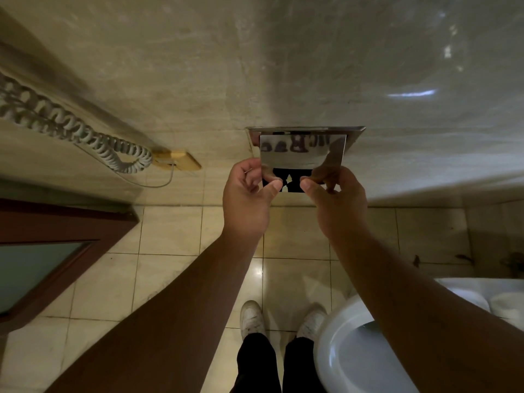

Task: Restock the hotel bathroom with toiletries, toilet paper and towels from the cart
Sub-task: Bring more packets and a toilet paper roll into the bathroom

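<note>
At far left a coiled cord [71, 129] runs down the wall [198, 66] and a door [56, 236] stands below it; neither has any part in the restocking. Further right, the left hand [249, 194] has its thumb and curled fingers pinched on the lower left corner of a polished metal flap [300, 151]. The flap hangs from the top edge of a holder [306, 128] set into the wall, which is presumably where the toilet paper goes. The right hand [337, 199] pinches the lower right corner in the same way, so both hands are taken up with the flap and neither carries a roll, a towel or a toiletry. The dark patch between the thumbs could be the recess or only a reflection in the shiny metal, and I cannot tell which. Nor can I tell whether a roll is already inside. Below, shoes [251, 316] stand on the tiled floor [170, 231], with the toilet [340, 350] at lower right. Some white items behind the toilet are too cropped to identify. The cart is out of view. I judge that the toilet paper step is only at the point of opening or checking the holder, and nothing here shows that towels or toiletries have been restocked.
</note>
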